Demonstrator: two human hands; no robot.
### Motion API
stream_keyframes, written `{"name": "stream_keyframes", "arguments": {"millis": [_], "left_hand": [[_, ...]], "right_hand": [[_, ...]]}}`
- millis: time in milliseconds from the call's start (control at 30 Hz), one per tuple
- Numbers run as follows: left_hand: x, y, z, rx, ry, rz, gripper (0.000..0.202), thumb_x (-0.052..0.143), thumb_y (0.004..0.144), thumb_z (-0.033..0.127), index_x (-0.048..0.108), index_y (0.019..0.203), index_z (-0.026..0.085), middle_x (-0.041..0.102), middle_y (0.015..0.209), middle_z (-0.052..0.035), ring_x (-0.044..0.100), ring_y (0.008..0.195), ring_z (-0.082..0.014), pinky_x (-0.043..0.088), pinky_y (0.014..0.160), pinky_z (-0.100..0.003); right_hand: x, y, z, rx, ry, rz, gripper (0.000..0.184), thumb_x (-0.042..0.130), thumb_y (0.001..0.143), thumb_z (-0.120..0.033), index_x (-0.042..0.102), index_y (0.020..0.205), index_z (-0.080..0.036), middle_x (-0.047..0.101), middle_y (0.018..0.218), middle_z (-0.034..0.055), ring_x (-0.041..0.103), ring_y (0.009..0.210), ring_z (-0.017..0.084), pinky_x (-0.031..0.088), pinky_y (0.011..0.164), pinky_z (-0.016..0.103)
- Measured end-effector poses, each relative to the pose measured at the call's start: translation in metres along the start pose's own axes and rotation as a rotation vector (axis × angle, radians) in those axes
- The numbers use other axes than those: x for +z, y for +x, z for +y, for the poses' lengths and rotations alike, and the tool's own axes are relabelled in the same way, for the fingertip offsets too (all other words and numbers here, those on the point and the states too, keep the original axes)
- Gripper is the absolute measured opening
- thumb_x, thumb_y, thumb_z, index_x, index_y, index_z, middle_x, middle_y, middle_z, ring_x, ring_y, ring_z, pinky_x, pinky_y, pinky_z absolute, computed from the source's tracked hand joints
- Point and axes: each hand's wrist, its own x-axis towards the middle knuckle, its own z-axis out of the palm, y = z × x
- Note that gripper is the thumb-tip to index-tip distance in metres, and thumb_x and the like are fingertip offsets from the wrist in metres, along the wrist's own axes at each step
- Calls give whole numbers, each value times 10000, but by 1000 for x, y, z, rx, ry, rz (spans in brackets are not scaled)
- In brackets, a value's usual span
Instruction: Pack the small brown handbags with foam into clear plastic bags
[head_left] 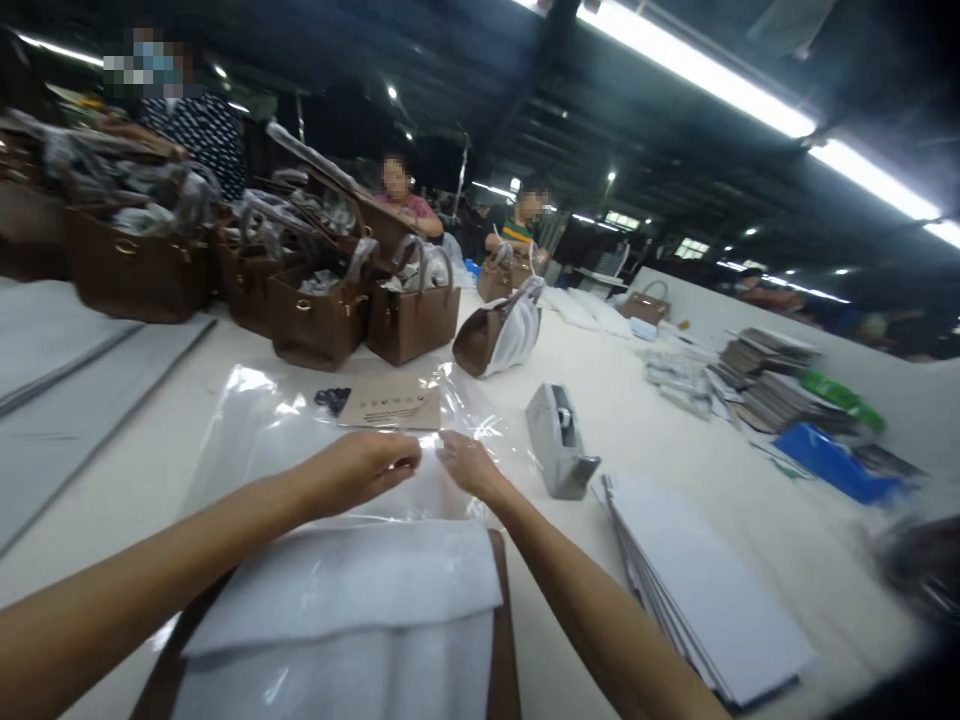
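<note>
My left hand (364,467) and my right hand (466,462) meet over a clear plastic bag (255,420) spread on the white table (660,450). Both hands have their fingers closed, pinching the plastic film between them. Inside the bag, just beyond my fingers, lie a tan card (394,402) and a small dark item (332,399). Near me, a brown bag wrapped in white foam sheet (345,610) lies with its far end under the plastic.
A grey tape dispenser (559,442) stands right of my hands, beside a stack of white sheets (697,590). Several brown handbags (315,315) line the far left of the table. Piles of cards (765,375) and a blue object (836,462) lie right. Other people sit at the far end.
</note>
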Motion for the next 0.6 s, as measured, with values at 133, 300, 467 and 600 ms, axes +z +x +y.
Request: {"name": "stream_keyframes", "arguments": {"millis": [133,300,467,600], "left_hand": [[3,-4,-9,-61,54,-81,127,431,834,252,533,791,192,568,707,12,505,623,-120,348,586,-203],[3,-4,-9,-114,58,-112,148,455,818,307,552,838,197,595,759,-2,530,661,-138,361,606,-219],[3,0,-1,-133,98,-152,156,468,807,321,563,831,200,602,758,-3,531,656,-142,362,598,-222],[-3,-8,13,-134,82,-122,197,459,816,340,573,880,193,602,756,-7,530,643,-130,368,593,-204]], "right_hand": [[-52,-94,5,87,-36,-12,286,438,863,-405,622,1011,-243,662,844,-18,627,713,114,512,649,235],[-125,-184,72,397,-391,427,559,412,824,-495,481,1198,-86,535,1184,166,508,1087,262,376,950,428],[-141,-186,136,539,-602,453,665,486,761,-494,422,1252,-50,381,1316,231,315,1241,347,253,987,531],[-135,-169,145,515,-661,394,433,500,762,-445,553,1086,-162,511,1188,149,400,1154,333,295,908,549]]}}
